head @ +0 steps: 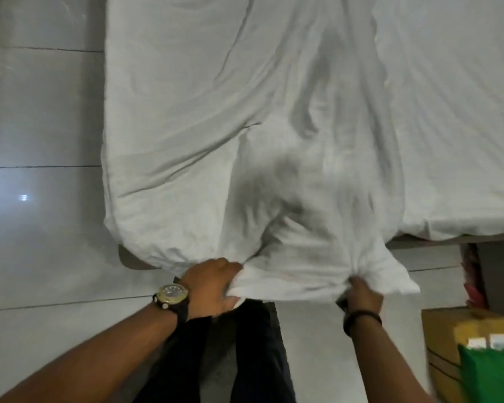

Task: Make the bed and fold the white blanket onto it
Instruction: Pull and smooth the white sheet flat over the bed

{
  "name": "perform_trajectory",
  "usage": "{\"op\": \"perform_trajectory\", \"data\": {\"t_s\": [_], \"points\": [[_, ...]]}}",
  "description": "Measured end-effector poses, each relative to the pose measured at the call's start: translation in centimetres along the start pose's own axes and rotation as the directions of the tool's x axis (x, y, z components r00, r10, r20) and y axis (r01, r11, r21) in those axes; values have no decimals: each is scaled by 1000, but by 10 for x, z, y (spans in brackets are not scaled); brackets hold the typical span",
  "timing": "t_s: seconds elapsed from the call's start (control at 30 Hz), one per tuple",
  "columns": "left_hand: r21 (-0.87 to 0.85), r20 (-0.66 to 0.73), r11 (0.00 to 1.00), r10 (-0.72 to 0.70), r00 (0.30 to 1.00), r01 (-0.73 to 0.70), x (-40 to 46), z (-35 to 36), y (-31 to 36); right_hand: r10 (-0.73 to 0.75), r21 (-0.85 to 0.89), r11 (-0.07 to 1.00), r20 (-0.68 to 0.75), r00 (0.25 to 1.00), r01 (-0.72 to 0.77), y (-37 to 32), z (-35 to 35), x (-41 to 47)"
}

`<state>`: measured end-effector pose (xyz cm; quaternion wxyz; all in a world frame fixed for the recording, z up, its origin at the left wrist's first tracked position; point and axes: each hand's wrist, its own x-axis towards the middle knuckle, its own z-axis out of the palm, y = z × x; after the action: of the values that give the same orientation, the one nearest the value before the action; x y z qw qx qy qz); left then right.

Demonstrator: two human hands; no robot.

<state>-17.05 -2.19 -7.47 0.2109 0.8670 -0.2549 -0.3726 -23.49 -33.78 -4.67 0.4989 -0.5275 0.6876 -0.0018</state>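
Gripping the near edge of the white blanket (245, 141), the person stands at the foot of the bed (463, 112) with both arms stretched forward. The left hand (213, 286), above a wristwatch (172, 295), has its fingers clenched into a bunch of cloth, and the right hand (361, 295), above a dark wristband (361, 315), is closed on another bunch just beside it. Holding two points of the same edge likely lets the person pull the cloth taut and keep that edge level, which suits straightening or starting a fold.

The blanket lies along the left part of the bed, its near end hanging past the bed's foot and lifted between the hands. It is soft, thick and heavily creased, with long wrinkles running up from the grips and a rounded hem along its left side. To the right of it the bed's white sheet shows, also rumpled. A cardboard box (448, 330) sits on the tiled floor (41, 112) near the bed's foot, at the right.
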Motion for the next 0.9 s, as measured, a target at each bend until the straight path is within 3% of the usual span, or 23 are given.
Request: {"op": "perform_trajectory", "data": {"t_s": [0.07, 0.13, 0.2, 0.23, 0.27, 0.37, 0.5, 0.6, 0.67, 0.73, 0.8, 0.87, 0.9], "points": [[-277, -119, 933, -270, 955, 229, -7, -2, -1, 136, -53, 989, -12, 991, -136, 23, -32, 13], [-544, -282, 747, -592, 755, 382, -11, -10, -9, 121, -204, 972, -9, 993, -120, 20, -46, 24], [-740, -212, 494, -815, 539, 456, -19, -14, -35, -19, -412, 911, -77, 997, -15, 2, -44, 30], [-807, -145, 383, -866, 479, 449, -23, -15, -46, -124, -508, 860, -104, 987, 55, -12, -38, 30], [-836, -124, 335, -887, 444, 434, -25, -16, -54, -233, -570, 809, -85, 969, 145, -26, -28, 29], [-895, -92, 239, -924, 370, 376, -23, -22, -67, -451, -620, 651, 147, 880, 438, -67, 16, 31], [-881, -110, 285, -899, 424, 377, -15, -30, -79, -610, -596, 536, 216, 762, 598, -123, 72, 46], [-882, -124, 271, -923, 364, 387, -25, -25, -80, -545, -651, 506, 267, 795, 565, -158, 93, 67], [-935, -151, 249, -924, 350, 252, -33, -26, -77, -425, -704, 487, 326, 844, 517, -167, 96, 76], [-927, -278, 335, -916, 290, 171, -43, -41, -77, -399, -754, 413, 355, 846, 511, -164, 92, 74], [-847, -454, 500, -857, 242, 182, -58, -67, -91, -429, -743, 401, 365, 827, 536, -154, 88, 67], [-678, -573, 628, -777, 259, 382, -77, -100, -105, -490, -718, 407, 349, 799, 564, -144, 82, 61], [-611, -586, 635, -764, 270, 473, -83, -114, -112, -520, -720, 401, 330, 788, 566, -138, 77, 56]]}}
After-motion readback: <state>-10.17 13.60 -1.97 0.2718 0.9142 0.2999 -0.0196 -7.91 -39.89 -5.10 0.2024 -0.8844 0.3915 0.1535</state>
